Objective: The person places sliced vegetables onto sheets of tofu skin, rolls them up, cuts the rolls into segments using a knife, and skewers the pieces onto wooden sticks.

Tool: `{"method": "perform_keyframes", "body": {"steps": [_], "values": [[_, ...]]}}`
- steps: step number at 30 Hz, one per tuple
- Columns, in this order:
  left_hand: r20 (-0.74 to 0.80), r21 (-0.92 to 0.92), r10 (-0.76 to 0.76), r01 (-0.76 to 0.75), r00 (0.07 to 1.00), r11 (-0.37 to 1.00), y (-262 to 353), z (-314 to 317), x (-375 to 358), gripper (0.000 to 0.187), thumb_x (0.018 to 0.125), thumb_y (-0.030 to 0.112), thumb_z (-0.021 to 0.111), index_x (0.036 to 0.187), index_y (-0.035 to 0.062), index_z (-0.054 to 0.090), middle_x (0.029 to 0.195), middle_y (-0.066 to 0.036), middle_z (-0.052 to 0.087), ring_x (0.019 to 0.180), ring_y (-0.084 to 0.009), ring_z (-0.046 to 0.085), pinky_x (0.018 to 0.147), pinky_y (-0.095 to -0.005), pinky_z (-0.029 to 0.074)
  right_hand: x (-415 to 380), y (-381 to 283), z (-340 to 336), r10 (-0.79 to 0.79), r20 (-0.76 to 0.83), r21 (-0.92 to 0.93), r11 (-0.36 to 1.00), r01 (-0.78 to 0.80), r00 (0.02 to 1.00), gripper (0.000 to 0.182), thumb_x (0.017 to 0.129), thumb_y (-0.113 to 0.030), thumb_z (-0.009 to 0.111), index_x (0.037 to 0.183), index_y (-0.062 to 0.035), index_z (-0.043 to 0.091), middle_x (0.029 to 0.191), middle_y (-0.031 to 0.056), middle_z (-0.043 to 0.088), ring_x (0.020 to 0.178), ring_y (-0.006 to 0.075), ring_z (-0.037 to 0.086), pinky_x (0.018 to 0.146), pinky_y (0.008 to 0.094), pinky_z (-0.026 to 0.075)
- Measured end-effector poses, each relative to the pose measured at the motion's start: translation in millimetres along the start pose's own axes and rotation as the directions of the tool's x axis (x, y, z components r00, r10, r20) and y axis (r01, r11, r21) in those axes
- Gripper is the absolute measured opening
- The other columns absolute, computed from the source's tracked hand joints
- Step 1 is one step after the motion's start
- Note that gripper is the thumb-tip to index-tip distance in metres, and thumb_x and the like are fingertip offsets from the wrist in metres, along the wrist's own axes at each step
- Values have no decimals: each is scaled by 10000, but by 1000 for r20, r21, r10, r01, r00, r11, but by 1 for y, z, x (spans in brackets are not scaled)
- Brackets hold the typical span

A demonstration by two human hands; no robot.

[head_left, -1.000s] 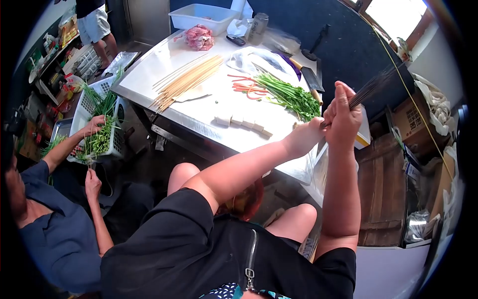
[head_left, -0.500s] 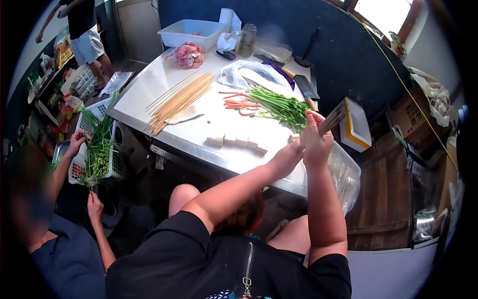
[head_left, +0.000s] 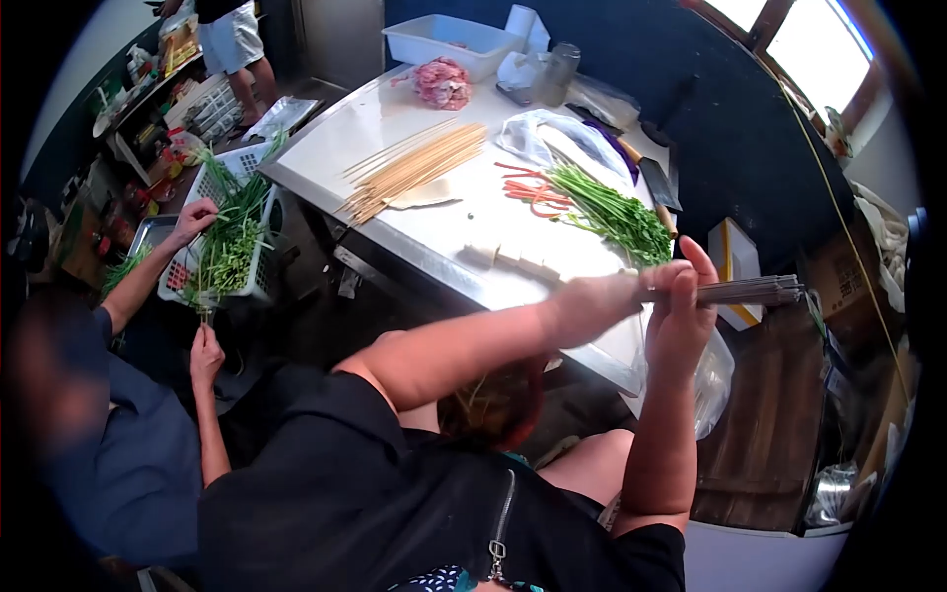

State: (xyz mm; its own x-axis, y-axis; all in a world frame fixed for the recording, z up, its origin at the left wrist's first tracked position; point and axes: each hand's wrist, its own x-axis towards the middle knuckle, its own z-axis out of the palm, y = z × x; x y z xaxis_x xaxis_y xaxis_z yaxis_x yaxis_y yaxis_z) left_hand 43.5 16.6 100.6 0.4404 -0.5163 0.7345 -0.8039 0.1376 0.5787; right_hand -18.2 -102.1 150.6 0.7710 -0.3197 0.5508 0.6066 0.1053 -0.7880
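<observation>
A bundle of thin dark metal skewers (head_left: 745, 291) is held nearly level, just past the near right edge of the surface (head_left: 326, 138). One end is gripped in both hands, while the loose tips are fanned slightly toward the right.

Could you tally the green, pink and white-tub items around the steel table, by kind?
Bunches of green stalks: 2, one on the table, one in the basket
Piles of pink meat: 1
White tubs: 1
Total: 4
</observation>
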Motion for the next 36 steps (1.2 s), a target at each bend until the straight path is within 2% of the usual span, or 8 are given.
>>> {"method": "perform_keyframes", "body": {"steps": [2, 4, 8, 14, 16, 21, 29, 36], "values": [[34, 216, 53, -59, 998, 975, -14, -42, -13, 226, 924, 114, 610, 1129, 63, 530, 924, -137, 635, 842, -328, 654, 718, -391, 535, -14, 6, -2, 104, 185, -105, 991, -86, 977, 580, 882, -185, 698, 1376, 10, 464, 1124, 105, 634, 1052, 153, 566, 958, 271, 411], [-76, 349, -121, 140, 990, 927, -38, -93, -31, 251, 933, 123, 601, 1168, 72, 526, 966, -143, 639, 867, -312, 659, 740, -388, 538, -39, 10, -11, 201, 230, -427, 900, -87, 952, 511, 885, -151, 676, 1338, 17, 507, 1117, 111, 644, 1057, 187, 592, 968, 305, 434], [-273, 533, -446, 520, 852, 667, -51, -237, -49, 263, 1013, 301, 493, 1129, 74, 557, 973, -195, 651, 887, -348, 643, 782, -398, 500, -95, 8, -33, 530, 119, -602, 711, -363, 840, 357, 897, -127, 667, 1218, 19, 611, 1061, 99, 679, 987, 182, 635, 880, 303, 487], [-301, 827, -569, 507, 766, 245, -123, -398, -119, 263, 994, 305, 448, 1099, 81, 538, 983, -209, 639, 964, -420, 594, 794, -491, 465, -172, 40, -68, 664, -47, -530, 617, -582, 746, 281, 944, -109, 625, 1188, 29, 615, 970, 58, 675, 865, 126, 623, 790, 261, 510], [-384, 806, -673, 585, 632, 90, -135, -423, -135, 264, 986, 313, 452, 1075, 81, 541, 991, -204, 636, 980, -418, 589, 807, -494, 457, -189, 51, -66, 692, -80, -505, 592, -628, 717, 283, 945, -116, 631, 1190, 24, 611, 957, 61, 680, 850, 126, 630, 775, 255, 515], [-364, 837, -691, 544, 624, 50, -164, -453, -154, 209, 953, 267, 488, 993, 77, 568, 955, -196, 630, 937, -418, 590, 772, -498, 453, -201, 59, -48, 795, -148, -407, 494, -769, 589, 276, 944, -117, 632, 1186, 13, 616, 968, 63, 692, 864, 125, 644, 780, 257, 520], [-28, 988, -594, 113, 804, 106, -226, -480, -142, 141, 855, 161, 530, 914, 120, 651, 873, -125, 650, 922, -312, 646, 774, -439, 496, -199, 62, -51, 818, -236, -432, 396, -811, 525, 262, 953, -136, 626, 1171, 9, 609, 1000, 52, 683, 886, 124, 639, 811, 263, 521], [-72, 975, -708, 199, 703, 98, -239, -458, -119, 260, 906, 106, 465, 1100, 118, 638, 1055, -129, 659, 1035, -318, 630, 866, -428, 513, -196, 60, -43, 846, -254, -438, 331, -836, 468, 276, 954, -147, 629, 1179, 11, 602, 998, 42, 677, 873, 115, 635, 800, 255, 520]]}}
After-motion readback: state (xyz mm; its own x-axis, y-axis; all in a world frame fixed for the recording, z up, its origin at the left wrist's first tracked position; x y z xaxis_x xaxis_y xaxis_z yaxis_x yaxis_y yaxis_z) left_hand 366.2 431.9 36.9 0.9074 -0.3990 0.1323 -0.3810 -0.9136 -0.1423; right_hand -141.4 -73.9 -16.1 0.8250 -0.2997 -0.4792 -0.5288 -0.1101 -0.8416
